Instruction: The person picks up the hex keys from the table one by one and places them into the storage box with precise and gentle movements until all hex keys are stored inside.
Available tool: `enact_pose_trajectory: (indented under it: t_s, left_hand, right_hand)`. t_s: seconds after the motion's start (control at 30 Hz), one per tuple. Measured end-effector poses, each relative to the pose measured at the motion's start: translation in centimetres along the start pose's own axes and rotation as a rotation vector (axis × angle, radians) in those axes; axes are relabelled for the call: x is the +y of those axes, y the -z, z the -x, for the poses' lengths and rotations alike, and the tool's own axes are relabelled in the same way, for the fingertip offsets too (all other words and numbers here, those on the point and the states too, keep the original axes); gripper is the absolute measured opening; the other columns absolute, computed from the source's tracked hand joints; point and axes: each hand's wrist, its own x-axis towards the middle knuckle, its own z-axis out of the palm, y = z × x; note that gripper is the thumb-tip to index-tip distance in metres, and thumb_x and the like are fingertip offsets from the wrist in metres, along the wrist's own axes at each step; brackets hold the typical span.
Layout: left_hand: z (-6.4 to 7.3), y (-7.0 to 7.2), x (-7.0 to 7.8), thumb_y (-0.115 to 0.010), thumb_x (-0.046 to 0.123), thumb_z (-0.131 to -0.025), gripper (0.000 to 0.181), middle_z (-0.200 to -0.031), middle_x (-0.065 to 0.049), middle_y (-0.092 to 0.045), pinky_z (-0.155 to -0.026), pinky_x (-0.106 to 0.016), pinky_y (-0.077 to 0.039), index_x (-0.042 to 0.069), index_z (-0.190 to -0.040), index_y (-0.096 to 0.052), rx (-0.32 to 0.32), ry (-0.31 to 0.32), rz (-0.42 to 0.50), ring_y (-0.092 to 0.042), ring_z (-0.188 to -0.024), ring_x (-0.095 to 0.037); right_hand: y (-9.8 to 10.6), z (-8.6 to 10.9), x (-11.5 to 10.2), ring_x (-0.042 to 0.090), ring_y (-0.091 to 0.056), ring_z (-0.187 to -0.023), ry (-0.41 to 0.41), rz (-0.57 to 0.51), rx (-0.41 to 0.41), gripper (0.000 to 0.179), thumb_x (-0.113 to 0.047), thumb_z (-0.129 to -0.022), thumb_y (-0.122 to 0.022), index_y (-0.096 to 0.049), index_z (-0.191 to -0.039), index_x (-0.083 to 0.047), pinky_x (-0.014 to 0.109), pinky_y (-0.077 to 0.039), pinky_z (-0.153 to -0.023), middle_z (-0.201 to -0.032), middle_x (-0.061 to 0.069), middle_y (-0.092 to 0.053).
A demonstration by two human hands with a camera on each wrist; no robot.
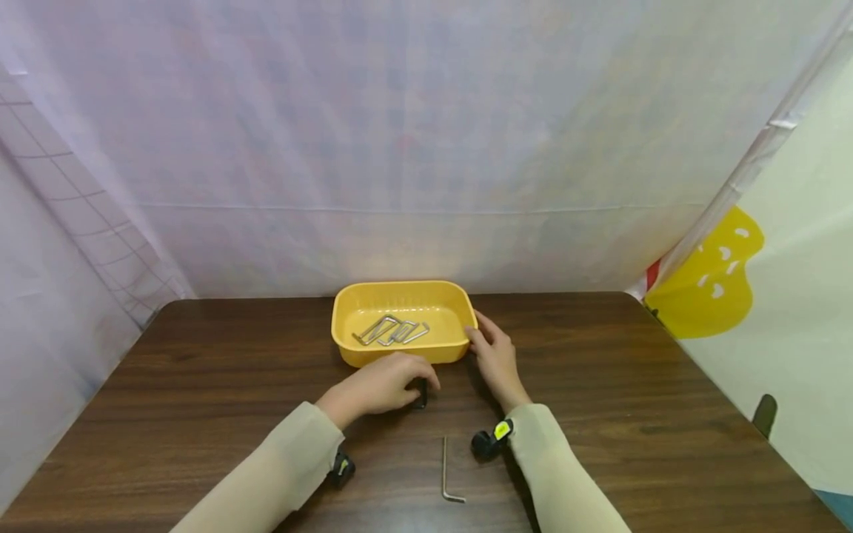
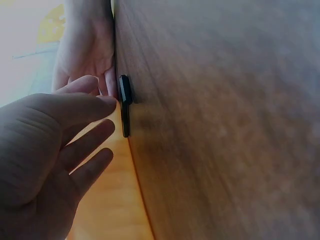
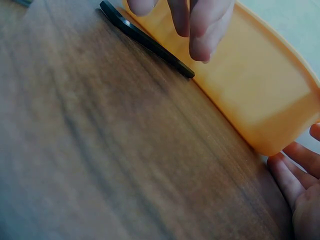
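Observation:
My left hand [image 1: 386, 385] is in front of the yellow plastic basin [image 1: 400, 356], its fingers loosely bent. Beside its fingertips lies a black L-shaped hex key [image 3: 155, 47], on the wood along the basin's front wall; part of it is hidden under the hand in the head view. Seen from the left wrist, the thumb and fingers are spread beside the key [image 2: 125, 107]. My right hand [image 1: 496, 361] holds the basin's right end, thumb over the rim, fingers along the outside. Several silver hex keys [image 1: 389, 330] lie in the basin.
Nearer me on the dark wooden table [image 1: 220, 385], a single silver hex key [image 1: 444, 470] lies between my forearms. White cloth [image 1: 400, 148] hangs behind the table's far edge, close to the basin's back. A yellow printed patch [image 1: 713, 281] shows on the right-hand cloth.

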Motion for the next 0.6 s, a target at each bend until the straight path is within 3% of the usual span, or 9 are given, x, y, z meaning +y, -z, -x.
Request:
enact_pose_trajectory:
  t_s: [0.23,0.6]
  left_hand:
    - [-0.2,-0.3,0.2,-0.071,0.002,-0.09,0.027,-0.114,0.003,-0.074,-0.099,-0.032,-0.053,0.018,-0.112,-0.075,-0.013,0.025,-0.034,-0.066,-0.112,-0.012]
    - [-0.9,-1.3,0.3,-0.071,0.006,-0.089,0.023,-0.109,0.005,-0.073,-0.094,-0.029,-0.054,0.02,-0.107,-0.076,-0.003,0.068,-0.036,-0.066,-0.104,-0.009]
  right_hand:
    - [-0.1,-0.1,0.0,0.023,-0.066,-0.114,0.012,0.012,-0.001,0.048,-0.032,-0.1,-0.057,-0.054,-0.147,-0.02,0.029,-0.055,-0.092,-0.144,0.009,-0.06]
    - [-0.1,-0.1,0.2,0.024,-0.065,-0.116,0.014,0.007,-0.005,0.047,-0.031,-0.101,-0.057,-0.054,-0.147,-0.021,0.03,-0.055,-0.092,-0.146,0.008,-0.059]
